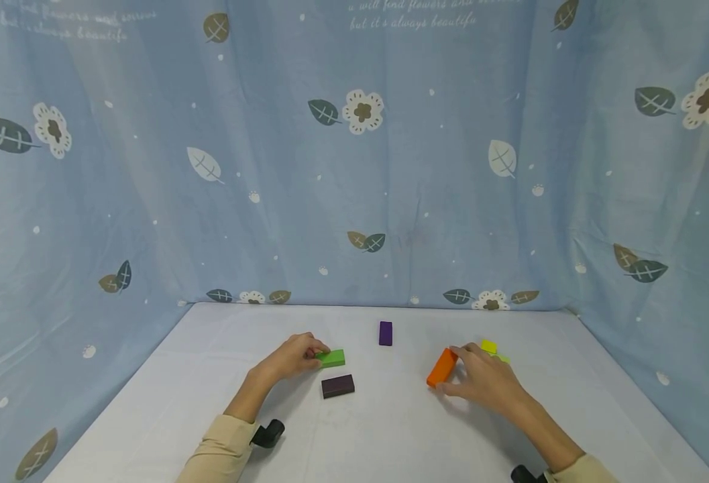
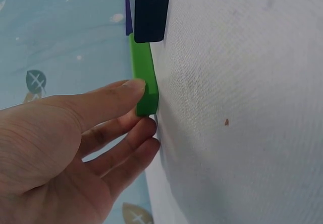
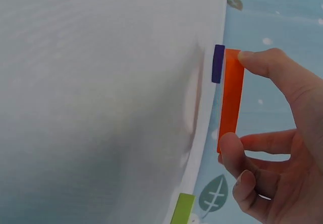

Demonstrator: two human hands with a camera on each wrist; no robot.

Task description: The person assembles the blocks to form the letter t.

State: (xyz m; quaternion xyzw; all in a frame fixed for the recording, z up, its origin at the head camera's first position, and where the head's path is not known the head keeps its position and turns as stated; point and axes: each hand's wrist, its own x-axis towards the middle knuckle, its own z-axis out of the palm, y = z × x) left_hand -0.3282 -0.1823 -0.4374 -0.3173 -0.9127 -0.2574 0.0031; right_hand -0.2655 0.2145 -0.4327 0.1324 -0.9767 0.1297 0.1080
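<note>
My left hand (image 1: 294,355) pinches the near end of a green block (image 1: 332,358) between thumb and fingers, low over the white table. Just in front of that hand lies a dark brown block (image 1: 338,386), which looks nearly black in the left wrist view. On the right, my right hand (image 1: 488,378) grips an orange block (image 1: 442,367) by its two ends, thumb at one and fingers at the other. The right wrist view shows the orange block (image 3: 232,98) raised above the tabletop.
A purple block (image 1: 386,333) lies toward the back middle of the white table (image 1: 390,436). Beyond my right hand sit a yellow block (image 1: 489,346) and a yellow-green block (image 1: 502,358), partly hidden. A blue patterned curtain (image 1: 426,168) encloses the back and sides.
</note>
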